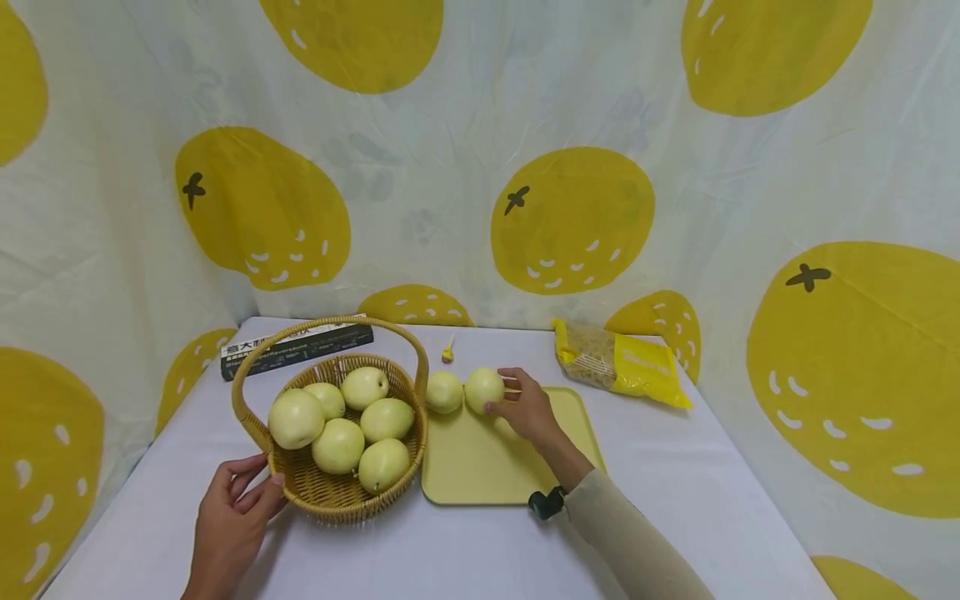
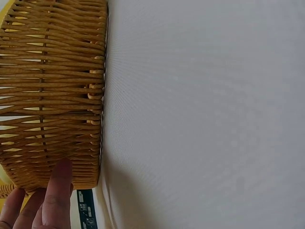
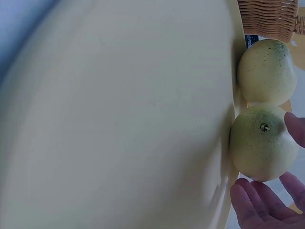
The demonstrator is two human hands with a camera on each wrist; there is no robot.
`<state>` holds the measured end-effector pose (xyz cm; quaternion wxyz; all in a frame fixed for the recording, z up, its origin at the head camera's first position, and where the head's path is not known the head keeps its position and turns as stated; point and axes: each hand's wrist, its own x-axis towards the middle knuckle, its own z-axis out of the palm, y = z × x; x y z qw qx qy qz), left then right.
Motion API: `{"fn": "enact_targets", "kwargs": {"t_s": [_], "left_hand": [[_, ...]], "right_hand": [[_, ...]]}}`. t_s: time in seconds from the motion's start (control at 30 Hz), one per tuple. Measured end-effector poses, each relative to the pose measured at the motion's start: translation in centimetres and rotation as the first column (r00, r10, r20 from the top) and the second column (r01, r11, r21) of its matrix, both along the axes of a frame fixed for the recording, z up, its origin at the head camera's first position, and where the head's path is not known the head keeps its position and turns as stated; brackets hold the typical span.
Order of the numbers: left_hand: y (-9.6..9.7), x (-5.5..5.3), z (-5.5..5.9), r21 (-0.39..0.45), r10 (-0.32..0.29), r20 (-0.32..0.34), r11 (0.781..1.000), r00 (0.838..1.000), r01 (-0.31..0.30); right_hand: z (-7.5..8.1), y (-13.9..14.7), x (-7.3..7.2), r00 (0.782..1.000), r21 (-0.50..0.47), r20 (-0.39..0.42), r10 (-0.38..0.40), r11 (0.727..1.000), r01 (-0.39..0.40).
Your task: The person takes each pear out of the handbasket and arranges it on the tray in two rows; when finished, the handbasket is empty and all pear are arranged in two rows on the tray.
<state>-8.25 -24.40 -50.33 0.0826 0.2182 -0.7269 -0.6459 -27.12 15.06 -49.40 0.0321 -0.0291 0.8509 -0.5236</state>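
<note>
My left hand (image 1: 236,508) grips the near left edge of a wicker basket (image 1: 330,512) with an arched handle, thumb at the rim and fingers against the outer weave. Several pale yellow-green pears (image 1: 339,446) lie inside the basket. In the left wrist view, one finger (image 2: 58,195) is laid along the wicker wall (image 2: 52,100). My right hand (image 1: 528,408) holds a pear (image 3: 263,143) between thumb and fingers at the far edge of a yellow tray (image 1: 487,467). Left of that fruit sits another pear (image 1: 444,392), right up against it on the tray.
A dark box with white lettering (image 1: 300,350) lies behind the basket. Beyond the tray is a small yellow-wrapped lollipop (image 1: 447,354). At the back right lies a yellow bag of dry food (image 1: 622,364). A fruit-patterned curtain (image 1: 450,167) surrounds the white-covered table (image 1: 697,500).
</note>
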Motion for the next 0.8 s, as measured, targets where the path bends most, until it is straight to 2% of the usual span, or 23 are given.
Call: {"fn": "enact_targets", "kwargs": {"t_s": [0.5,0.7,0.8], "left_hand": [[-0.2,-0.1,-0.1,0.005,-0.015,0.000,1.000,1.000,0.015],[-0.1,-0.1,0.0,-0.001,-0.012,0.010,1.000,1.000,0.012],[-0.1,-0.1,-0.1,-0.010,-0.013,0.017,1.000,1.000,0.013]], "right_hand": [[1.2,0.4,0.4,0.998,0.056,-0.040,-0.039,0.998,0.041],[2.4,0.1,1.1,0.992,0.044,-0.124,-0.032,0.998,0.038],[3.5,-0.4,1.9,0.985,0.044,-0.172,-0.026,0.998,0.034]]}}
